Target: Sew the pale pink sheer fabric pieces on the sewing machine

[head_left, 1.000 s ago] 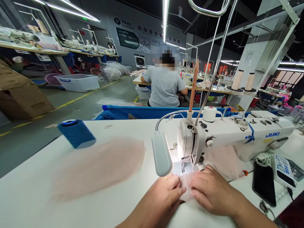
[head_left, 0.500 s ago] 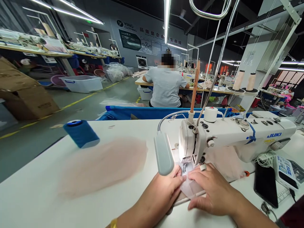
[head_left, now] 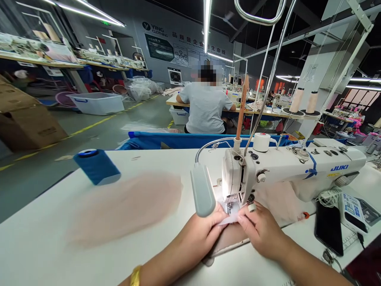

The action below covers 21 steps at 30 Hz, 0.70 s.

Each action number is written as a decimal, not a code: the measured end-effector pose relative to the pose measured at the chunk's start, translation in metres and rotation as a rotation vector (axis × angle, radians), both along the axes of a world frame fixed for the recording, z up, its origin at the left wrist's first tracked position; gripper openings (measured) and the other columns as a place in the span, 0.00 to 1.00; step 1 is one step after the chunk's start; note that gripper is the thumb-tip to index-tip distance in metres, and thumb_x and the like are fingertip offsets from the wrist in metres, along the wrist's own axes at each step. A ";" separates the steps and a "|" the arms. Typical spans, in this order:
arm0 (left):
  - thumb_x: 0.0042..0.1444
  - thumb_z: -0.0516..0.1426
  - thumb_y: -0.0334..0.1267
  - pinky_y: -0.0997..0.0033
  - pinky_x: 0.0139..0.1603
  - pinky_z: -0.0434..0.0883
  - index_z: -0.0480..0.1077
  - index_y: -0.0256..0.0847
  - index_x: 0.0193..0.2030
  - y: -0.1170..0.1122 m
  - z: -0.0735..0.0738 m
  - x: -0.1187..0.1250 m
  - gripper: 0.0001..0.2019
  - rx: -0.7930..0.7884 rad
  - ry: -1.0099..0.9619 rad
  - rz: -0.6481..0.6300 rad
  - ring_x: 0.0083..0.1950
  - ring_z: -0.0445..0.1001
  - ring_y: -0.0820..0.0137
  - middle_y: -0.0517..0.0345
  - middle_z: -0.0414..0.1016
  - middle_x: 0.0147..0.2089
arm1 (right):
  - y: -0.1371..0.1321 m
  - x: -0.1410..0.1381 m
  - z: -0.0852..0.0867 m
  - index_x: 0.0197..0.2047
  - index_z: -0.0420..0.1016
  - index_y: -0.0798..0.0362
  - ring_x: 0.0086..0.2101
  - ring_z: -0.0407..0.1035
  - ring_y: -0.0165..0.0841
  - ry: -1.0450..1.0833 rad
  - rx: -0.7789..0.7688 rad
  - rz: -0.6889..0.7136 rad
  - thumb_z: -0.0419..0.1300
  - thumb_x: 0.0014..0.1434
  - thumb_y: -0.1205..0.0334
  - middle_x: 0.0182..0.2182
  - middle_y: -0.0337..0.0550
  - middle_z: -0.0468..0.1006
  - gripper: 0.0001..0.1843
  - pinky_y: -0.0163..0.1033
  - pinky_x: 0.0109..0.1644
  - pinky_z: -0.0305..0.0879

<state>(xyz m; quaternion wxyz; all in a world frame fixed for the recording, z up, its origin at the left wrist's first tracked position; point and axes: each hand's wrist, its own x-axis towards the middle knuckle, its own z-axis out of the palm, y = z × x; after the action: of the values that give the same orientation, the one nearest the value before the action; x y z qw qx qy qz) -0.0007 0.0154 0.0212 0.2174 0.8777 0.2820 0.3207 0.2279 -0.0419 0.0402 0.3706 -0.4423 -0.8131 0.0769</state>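
Both my hands rest on a small pale pink fabric piece [head_left: 230,219] at the presser foot of a white JUKI sewing machine [head_left: 285,171]. My left hand [head_left: 201,234] pinches the piece's left edge, fingers pressed together, just under the grey lamp head [head_left: 203,191]. My right hand [head_left: 262,230] presses on the right edge, fingertips close to the needle area, with a white ring-like guard on one finger. A darker pink layer [head_left: 229,240] lies under the hands on the white table [head_left: 44,246].
A sheer pink fabric patch [head_left: 125,208] lies flat left of the machine, a blue thread cone [head_left: 95,166] behind it. A black phone [head_left: 329,226] and a control box [head_left: 351,208] sit at right. A person in a grey shirt [head_left: 205,107] sits ahead, back turned.
Both hands have slid the small fabric piece forward, from in front of the machine to right under the presser foot. The darker pink layer beneath now shows.
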 end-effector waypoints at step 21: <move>0.76 0.52 0.31 0.62 0.39 0.68 0.78 0.45 0.39 -0.012 -0.005 -0.005 0.16 0.463 0.032 -0.041 0.35 0.77 0.64 0.56 0.81 0.37 | -0.010 0.007 -0.003 0.47 0.74 0.49 0.46 0.74 0.42 -0.442 -0.155 0.081 0.65 0.77 0.49 0.45 0.39 0.85 0.12 0.47 0.50 0.60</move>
<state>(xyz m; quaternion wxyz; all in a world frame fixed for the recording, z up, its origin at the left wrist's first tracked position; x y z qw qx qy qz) -0.0061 0.0037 0.0161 0.0121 0.9147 0.1862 0.3586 0.2350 -0.0516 0.0372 0.1449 -0.4426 -0.8832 0.0552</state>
